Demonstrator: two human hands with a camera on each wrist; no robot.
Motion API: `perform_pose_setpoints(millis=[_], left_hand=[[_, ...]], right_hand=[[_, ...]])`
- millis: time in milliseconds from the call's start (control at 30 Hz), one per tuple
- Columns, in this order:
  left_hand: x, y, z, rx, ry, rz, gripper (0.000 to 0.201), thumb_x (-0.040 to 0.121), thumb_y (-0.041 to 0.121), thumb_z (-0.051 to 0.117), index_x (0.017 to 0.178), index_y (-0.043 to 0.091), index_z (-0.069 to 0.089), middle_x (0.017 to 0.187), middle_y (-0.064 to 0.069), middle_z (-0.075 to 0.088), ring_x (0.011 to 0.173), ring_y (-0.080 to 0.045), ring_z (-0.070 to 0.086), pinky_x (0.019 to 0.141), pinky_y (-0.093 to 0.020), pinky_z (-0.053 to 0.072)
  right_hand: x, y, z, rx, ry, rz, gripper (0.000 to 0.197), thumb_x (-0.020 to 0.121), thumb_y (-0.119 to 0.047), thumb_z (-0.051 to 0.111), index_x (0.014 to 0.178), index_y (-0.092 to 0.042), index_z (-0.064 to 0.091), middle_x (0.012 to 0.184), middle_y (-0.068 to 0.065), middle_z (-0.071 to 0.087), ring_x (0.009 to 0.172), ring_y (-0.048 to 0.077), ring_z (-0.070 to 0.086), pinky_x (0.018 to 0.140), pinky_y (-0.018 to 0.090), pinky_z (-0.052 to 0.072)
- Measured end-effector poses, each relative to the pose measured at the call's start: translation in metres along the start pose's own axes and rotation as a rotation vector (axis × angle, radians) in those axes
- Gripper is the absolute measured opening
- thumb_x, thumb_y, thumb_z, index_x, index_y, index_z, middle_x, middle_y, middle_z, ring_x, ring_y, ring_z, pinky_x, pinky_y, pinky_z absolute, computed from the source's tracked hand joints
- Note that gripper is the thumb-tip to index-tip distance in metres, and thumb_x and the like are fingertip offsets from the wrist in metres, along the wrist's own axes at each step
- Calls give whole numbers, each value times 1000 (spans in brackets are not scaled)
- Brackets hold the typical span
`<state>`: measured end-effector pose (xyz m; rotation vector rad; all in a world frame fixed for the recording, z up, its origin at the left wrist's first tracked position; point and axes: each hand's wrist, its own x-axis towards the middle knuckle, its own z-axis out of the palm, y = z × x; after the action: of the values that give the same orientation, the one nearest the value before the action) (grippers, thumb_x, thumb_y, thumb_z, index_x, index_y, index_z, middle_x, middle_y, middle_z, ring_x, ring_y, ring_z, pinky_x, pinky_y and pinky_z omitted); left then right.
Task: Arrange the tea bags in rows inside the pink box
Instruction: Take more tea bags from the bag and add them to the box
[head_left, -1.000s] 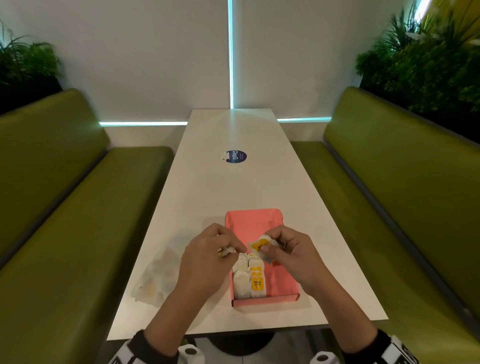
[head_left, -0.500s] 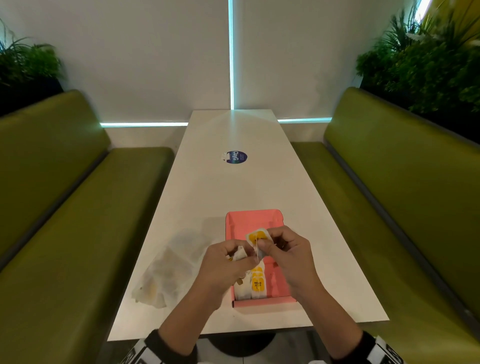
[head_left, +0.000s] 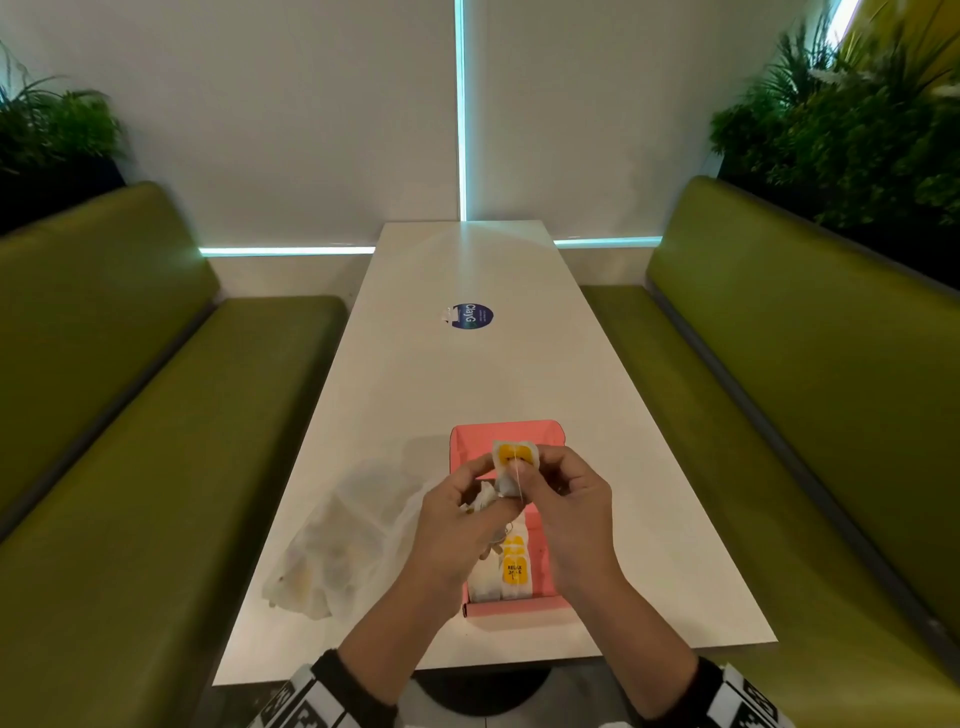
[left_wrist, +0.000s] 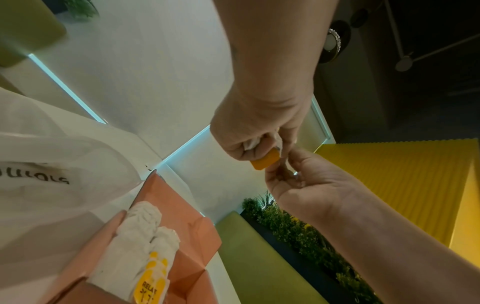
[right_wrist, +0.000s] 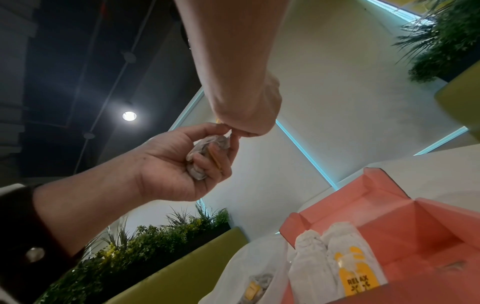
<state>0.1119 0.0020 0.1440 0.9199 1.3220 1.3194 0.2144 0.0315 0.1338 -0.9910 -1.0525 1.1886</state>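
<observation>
A: What did the booth look like?

B: A long white desk ran between two green benches, with planters behind them and a thin cyan light strip along the white wall. A round blue sticker reading "ClayG" sat far up the desk.

A: And the pink box?

B: The pink box lay open near the desk's near edge, slightly right of centre. Two rows of white tea bags lay along its left side, the nearest yellow tag printed "RELAX". The right half of the box floor was bare pink.

A: The hands?

B: Both were raised together over the box. The left hand clutched a crumpled tea bag in curled fingers. The right hand pinched a yellow tag, its string hanging between the hands.

A: Anything else nearby?

B: A translucent white plastic bag lay left of the box, with dark lettering I couldn't read. The far stretch of the desk lay open.
</observation>
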Motion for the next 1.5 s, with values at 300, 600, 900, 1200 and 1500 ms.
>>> perform_pose_setpoints(millis=[300,600,900,1200,1500], left_hand=[[9,4,-15,-54,68,-43,15,87,2,61,96,8,70,71,-11,56,46,-8,41,38,-13,34],[11,-1,-18,81,-99,86,12,81,18,70,90,12,73,51,6,52,45,-7,43,44,-16,37],[29,-30,-24,628,-159,141,21,71,28,81,87,34,67,82,17,67,73,4,59,64,-9,42],[39,-73,-9,1333,-375,87,27,85,21,56,112,23,58,87,14,38,95,-20,50,80,-27,44],[41,-81,-5,1430,-333,150,24,88,22,53,112,20,58,112,-2,60,102,-19,57,75,-24,38]], right_hand=[[8,-11,-10,-108,-176,23,15,85,-3,63,78,-16,67,64,-13,62,63,1,53,66,14,44],[13,-13,-16,-132,-230,70,7,85,-5,65,83,-11,68,77,3,67,73,9,61,71,19,49],[29,-2,-39,-630,-416,108,18,73,-6,75,68,-14,60,73,0,54,69,10,47,65,19,42],[21,52,-61,-995,-434,175,24,72,-1,70,58,-16,57,57,-15,52,53,-3,49,52,9,42],[13,83,-69,-1048,-592,67,8,77,-6,65,78,2,67,66,-9,54,60,2,49,59,8,35]])
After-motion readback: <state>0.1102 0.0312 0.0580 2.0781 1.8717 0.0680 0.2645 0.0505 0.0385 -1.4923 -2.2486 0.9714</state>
